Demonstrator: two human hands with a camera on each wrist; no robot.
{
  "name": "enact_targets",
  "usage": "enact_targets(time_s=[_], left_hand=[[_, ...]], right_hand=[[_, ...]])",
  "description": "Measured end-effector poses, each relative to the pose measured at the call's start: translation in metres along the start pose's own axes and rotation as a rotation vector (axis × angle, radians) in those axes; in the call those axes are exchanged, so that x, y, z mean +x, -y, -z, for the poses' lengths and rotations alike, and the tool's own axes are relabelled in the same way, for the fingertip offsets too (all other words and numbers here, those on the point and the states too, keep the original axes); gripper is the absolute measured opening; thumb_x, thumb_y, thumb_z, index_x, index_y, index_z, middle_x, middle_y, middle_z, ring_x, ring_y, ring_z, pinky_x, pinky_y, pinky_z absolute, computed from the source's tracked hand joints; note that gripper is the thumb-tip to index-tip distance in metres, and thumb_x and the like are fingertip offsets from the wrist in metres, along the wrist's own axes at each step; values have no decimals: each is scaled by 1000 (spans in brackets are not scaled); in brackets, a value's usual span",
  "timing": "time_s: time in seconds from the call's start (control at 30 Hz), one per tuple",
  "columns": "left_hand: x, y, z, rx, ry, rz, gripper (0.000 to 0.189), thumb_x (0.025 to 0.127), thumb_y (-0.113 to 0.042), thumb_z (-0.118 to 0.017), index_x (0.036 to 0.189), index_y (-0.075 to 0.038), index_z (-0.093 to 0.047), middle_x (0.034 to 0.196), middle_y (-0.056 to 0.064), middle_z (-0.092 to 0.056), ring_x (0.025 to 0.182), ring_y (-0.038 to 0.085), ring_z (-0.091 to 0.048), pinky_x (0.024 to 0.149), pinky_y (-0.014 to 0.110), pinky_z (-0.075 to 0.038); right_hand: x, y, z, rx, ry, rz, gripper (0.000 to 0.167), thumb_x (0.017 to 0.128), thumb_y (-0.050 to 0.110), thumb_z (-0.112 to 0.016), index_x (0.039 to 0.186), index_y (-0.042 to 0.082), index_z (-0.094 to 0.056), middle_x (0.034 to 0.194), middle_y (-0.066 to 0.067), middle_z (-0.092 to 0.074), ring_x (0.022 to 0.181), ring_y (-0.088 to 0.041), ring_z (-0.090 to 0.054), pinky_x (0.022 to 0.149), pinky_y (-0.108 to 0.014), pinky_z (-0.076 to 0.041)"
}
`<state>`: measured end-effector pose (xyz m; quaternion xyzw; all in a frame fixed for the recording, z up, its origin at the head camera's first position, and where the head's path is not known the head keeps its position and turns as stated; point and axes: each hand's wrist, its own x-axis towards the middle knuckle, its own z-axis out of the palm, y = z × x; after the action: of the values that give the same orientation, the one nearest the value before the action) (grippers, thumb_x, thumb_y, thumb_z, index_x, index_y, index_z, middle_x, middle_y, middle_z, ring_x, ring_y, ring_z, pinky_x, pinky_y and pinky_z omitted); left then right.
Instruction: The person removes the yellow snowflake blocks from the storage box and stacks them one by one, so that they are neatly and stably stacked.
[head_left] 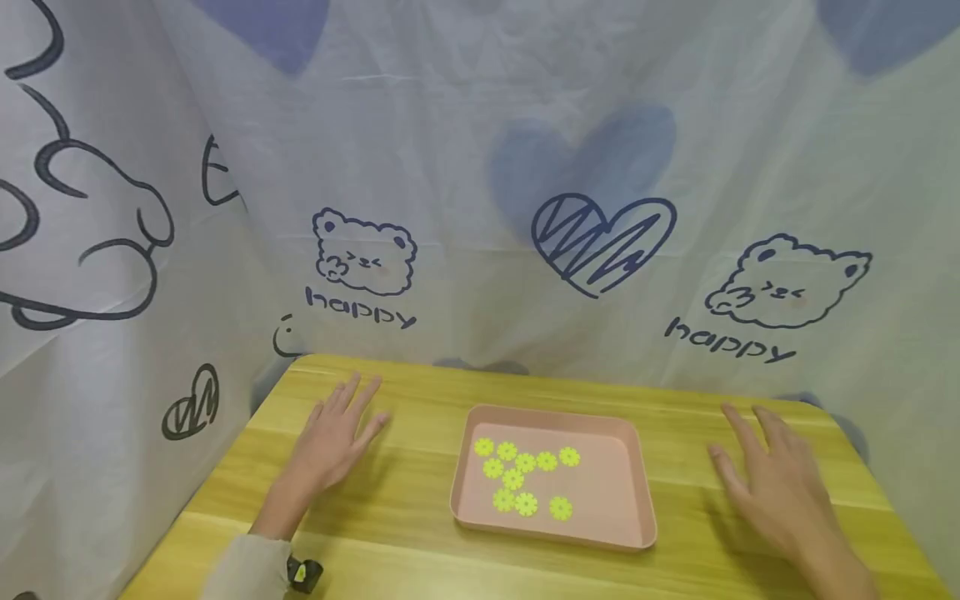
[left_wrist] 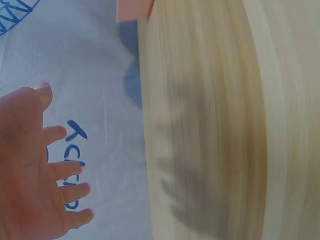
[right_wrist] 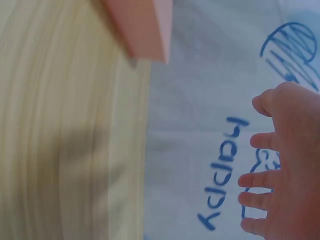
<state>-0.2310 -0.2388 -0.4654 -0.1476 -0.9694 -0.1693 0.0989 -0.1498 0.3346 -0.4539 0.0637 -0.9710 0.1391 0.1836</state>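
A shallow pink tray [head_left: 607, 492] lies on the wooden table, with several yellow-green flower-shaped pieces [head_left: 526, 504] scattered over its left and middle part. To the left of the tray, my left hand [head_left: 330, 442] hovers over the table with its fingers spread. On the opposite side, my right hand [head_left: 780, 483] is held above the wood, fingers extended. Neither hand touches the tray or holds anything. Each wrist view shows a bare palm, the left hand [left_wrist: 30, 170] and the right hand [right_wrist: 295, 165], with a corner of the tray near the top.
The wooden table [head_left: 405, 567] has yellowish grain. Behind it and along its left side hangs a white curtain [head_left: 465, 275] printed with hearts, bears and lettering. A small black device [head_left: 304, 575] sits at the left wrist by the sleeve.
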Motion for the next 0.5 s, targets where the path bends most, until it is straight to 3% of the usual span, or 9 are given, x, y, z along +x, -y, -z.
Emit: enact_targets(time_s=[0.23, 0.4, 0.5], left_hand=[[-7, -20, -9, -241, -6, -34, 58, 110, -41, -45, 160, -13, -35, 162, 25, -31, 144, 51, -33, 111, 74, -32], [-5, -33, -20, -410, -16, -100, 54, 110, -31, -50, 157, -7, -40, 159, 19, -40, 146, 43, -37, 118, 64, -30], [-4, -41, -28, -491, 10, -115, 53, 110, -31, -50, 157, -7, -40, 159, 17, -42, 145, 41, -39, 118, 61, -32]], right_hand=[[0, 30, 1, 128, -101, 36, 53, 105, 27, -57, 153, 6, -45, 144, -33, -45, 128, -56, -41, 100, -77, -33], [1, 47, -3, 229, -104, 16, 51, 106, 26, -57, 152, 8, -47, 143, -27, -48, 128, -50, -43, 97, -77, -38], [2, 57, -10, 292, -105, 30, 48, 106, 24, -58, 150, 7, -49, 141, -24, -50, 128, -48, -46, 98, -75, -40]])
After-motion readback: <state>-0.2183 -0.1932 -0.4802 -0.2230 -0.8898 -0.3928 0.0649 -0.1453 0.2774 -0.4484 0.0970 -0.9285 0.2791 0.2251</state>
